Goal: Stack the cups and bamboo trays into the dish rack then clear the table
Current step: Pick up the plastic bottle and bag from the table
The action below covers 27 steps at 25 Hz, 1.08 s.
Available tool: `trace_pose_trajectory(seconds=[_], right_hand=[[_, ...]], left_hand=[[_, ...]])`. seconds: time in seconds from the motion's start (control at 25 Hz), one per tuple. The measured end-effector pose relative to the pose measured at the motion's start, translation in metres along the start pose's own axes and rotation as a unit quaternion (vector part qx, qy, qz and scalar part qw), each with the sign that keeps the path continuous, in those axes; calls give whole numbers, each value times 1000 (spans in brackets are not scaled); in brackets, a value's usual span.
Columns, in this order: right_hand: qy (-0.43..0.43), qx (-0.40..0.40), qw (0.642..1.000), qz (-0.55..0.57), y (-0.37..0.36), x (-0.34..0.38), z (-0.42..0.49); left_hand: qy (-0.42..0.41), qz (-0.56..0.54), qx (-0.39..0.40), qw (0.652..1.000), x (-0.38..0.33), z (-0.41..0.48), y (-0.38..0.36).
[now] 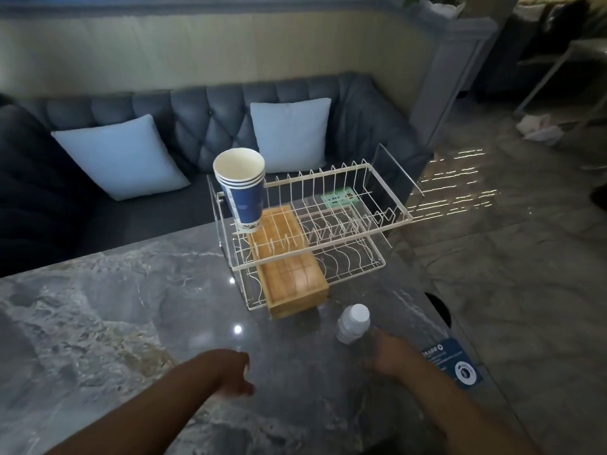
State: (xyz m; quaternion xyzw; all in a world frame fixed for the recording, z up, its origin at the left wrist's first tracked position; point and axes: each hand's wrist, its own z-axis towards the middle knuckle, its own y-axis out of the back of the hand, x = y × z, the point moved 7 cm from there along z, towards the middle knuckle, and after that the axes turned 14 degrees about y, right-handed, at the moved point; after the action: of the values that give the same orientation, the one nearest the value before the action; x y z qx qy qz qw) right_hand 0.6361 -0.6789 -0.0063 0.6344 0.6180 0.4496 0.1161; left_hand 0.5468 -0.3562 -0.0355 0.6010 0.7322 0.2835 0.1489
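Although the stacking looks done, the arrangement sits precariously enough that the clearing step could undo it. The nested cups (pixel 242 188) stand in the upper tier of the dish rack (pixel 328 224), at its left end just above the centre of the frame, and they lean toward the upper left instead of standing straight; a knock to the wire frame could tip them off the rack toward the sofa (pixel 197 119) behind. The bamboo trays (pixel 289 264) lie stacked on the lower tier, below the cups, with their near end poking out past the rack's front edge over the bench (pixel 98 307). That overhang is the likeliest thing to catch: it lies close to the bottle (pixel 353 323), which stands on the bench just below and right of it.

The right hand (pixel 384 356), at the lower right of centre, is blurred and sits right beside the bottle's base; whether it touches or grips the bottle I cannot tell. The left hand (pixel 235 376), lower centre, is loosely curled and holds nothing, hovering over bare bench.

If the right hand takes the bottle, I judge the main risk is a lift that swings toward the top of the frame, striking the trays' jutting end and jolting the rack. The polished bench also looks slick, so the rack may slide when bumped.
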Motion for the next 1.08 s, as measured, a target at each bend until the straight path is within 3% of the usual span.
trace_pose_trajectory(seconds=[0.28,0.48,0.76,1.08], right_hand=[[53,-86,989,110,25,-11,20],[70,-136,981,121,24,7,32],[123,-18,992,9,-8,85,40],[221,29,972,-68,-63,233,38]], left_hand=[[44,-31,-10,998,-16,-16,17],[63,-85,-3,994,2,-33,8],[89,-161,-3,983,72,-38,-30],[154,-229,3,961,201,-64,-89]])
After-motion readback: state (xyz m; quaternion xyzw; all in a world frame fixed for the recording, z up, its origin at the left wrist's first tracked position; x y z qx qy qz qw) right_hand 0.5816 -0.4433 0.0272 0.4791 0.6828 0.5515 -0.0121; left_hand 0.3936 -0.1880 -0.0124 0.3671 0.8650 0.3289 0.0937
